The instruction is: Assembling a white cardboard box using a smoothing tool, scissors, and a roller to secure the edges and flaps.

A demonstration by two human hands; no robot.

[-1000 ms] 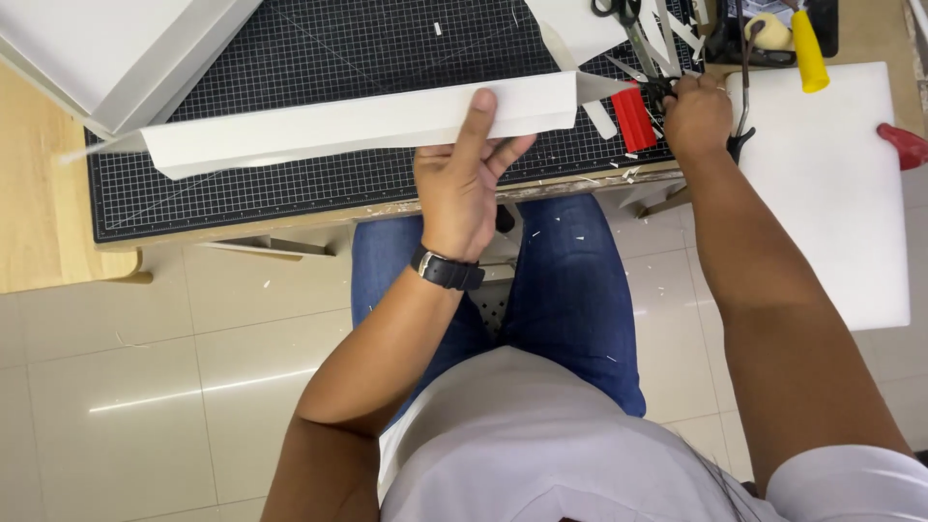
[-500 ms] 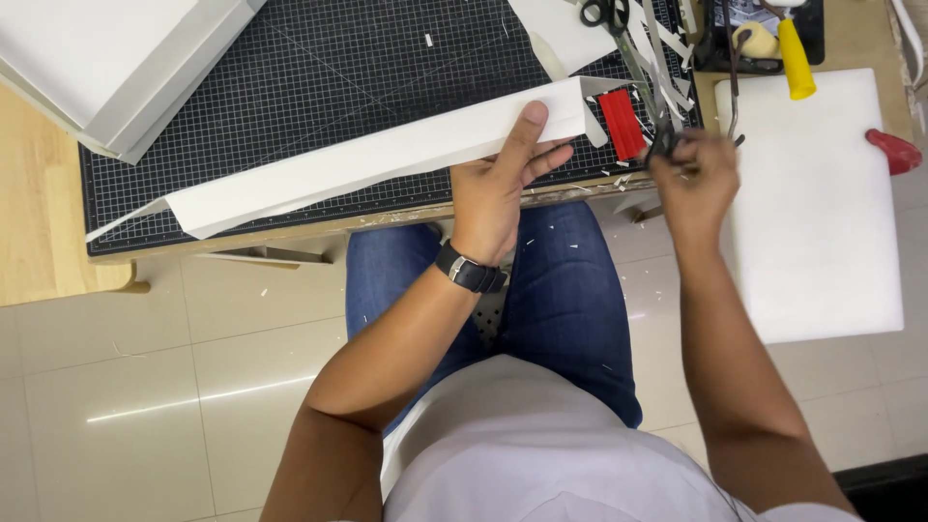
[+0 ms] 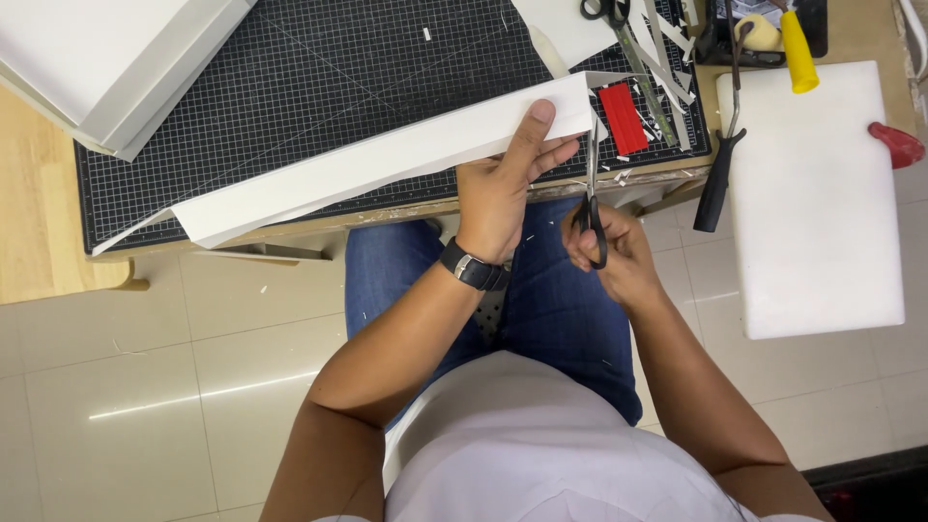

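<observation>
My left hand (image 3: 503,184) grips the right end of a long folded white paper strip (image 3: 377,164), thumb on top, holding it tilted over the front edge of the black cutting mat (image 3: 319,68). A dark watch sits on that wrist. My right hand (image 3: 609,251) holds black-handled scissors (image 3: 591,198) with the blades pointing up at the strip's right end, just beside my left fingers.
A red flat piece (image 3: 623,118) and paper scraps lie on the mat's right side, with another pair of scissors (image 3: 619,24) behind. A white board (image 3: 817,203) lies at right, with a black-handled tool (image 3: 717,179), a yellow-handled tool (image 3: 797,48) and a red object (image 3: 897,143). White boards (image 3: 97,58) sit top left.
My right hand came back from the tools at the right with scissors and brought them to the strip's end. My left hand pulled the strip nearer and tilted it.
</observation>
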